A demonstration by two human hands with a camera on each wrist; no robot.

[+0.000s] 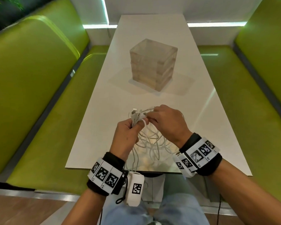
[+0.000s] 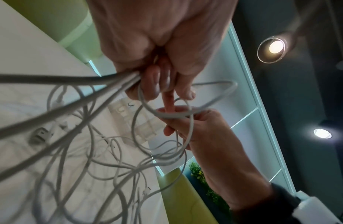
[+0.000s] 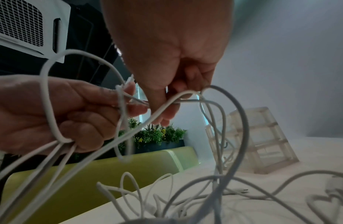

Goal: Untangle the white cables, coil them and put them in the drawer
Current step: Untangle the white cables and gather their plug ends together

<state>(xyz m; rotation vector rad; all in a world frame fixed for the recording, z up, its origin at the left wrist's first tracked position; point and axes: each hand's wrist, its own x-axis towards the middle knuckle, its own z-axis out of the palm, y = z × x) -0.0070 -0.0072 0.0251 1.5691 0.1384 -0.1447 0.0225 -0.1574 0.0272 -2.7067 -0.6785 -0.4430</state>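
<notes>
A tangle of white cables (image 1: 152,140) hangs between my hands above the near end of the white table (image 1: 104,103), its loops trailing onto the top. My left hand (image 1: 126,137) grips a bundle of cable ends, and their plugs (image 1: 135,115) stick out above its fist. My right hand (image 1: 165,122) pinches cable strands just right of those plugs. In the left wrist view the left hand (image 2: 157,63) clamps several strands, and the right hand (image 2: 193,125) holds a loop. In the right wrist view the right hand's fingers (image 3: 167,106) pinch a strand beside the left hand (image 3: 71,112). The translucent drawer unit (image 1: 152,65) stands mid-table with its drawers closed.
Green bench seats (image 1: 47,119) run along both sides of the table. The table's near edge (image 1: 120,169) lies just under my wrists. A planter with green plants (image 3: 157,136) stands behind the left bench. Bare table top surrounds the drawer unit.
</notes>
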